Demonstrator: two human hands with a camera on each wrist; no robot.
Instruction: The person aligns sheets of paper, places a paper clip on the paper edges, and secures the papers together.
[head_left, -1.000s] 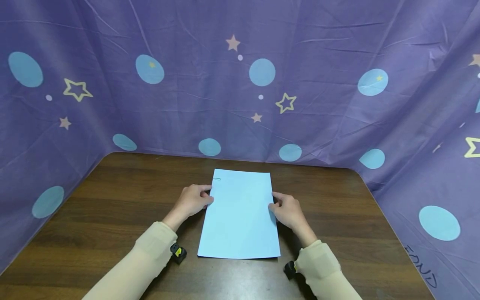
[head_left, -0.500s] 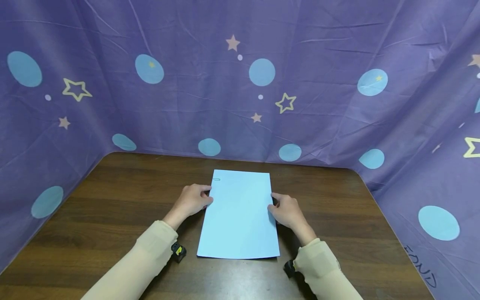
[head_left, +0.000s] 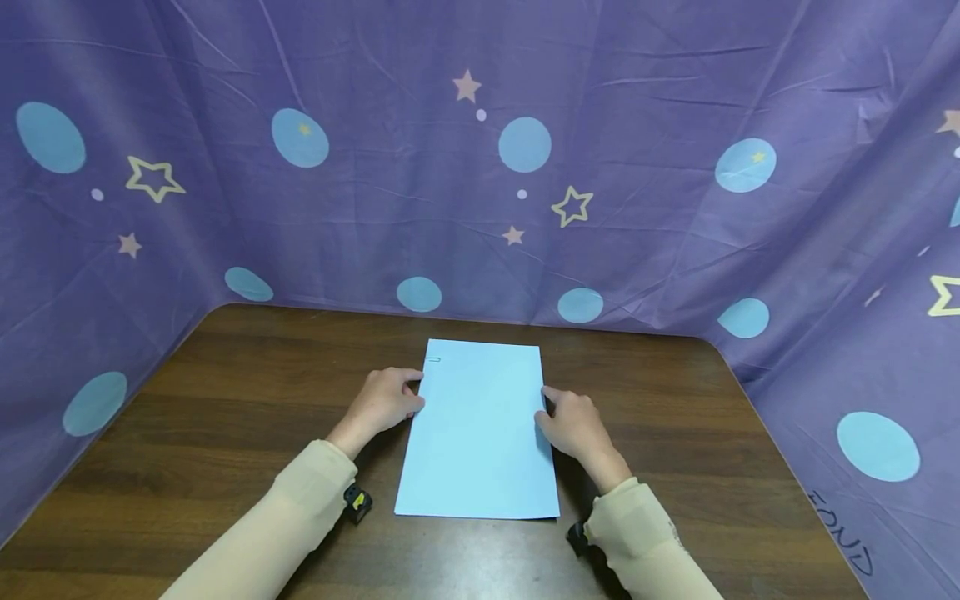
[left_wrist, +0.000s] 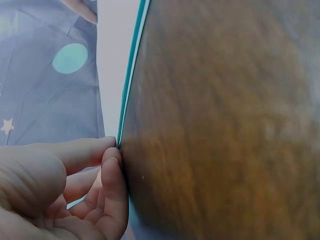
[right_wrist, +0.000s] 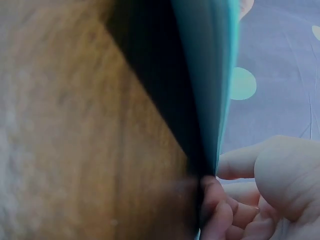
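A stack of pale blue paper sheets (head_left: pixel 480 433) lies lengthwise in the middle of the table, with a small paper clip (head_left: pixel 433 359) on its far left corner. My left hand (head_left: pixel 382 402) pinches the stack's left edge between thumb and fingers. On the opposite side, my right hand (head_left: pixel 575 425) pinches the right edge a little lower down. Layered sheet edges (left_wrist: pixel 131 65) show in the left wrist view, running down to the fingertips. In the right wrist view the stack's edge (right_wrist: pixel 212 75) casts a dark shadow on the wood. Fingers under the paper are partly hidden.
The brown wooden table (head_left: pixel 247 392) extends to both sides and in front of the stack. A purple cloth (head_left: pixel 637 208) with stars and blue dots hangs behind and around it. Small black devices (head_left: pixel 357 502) are worn at both wrists.
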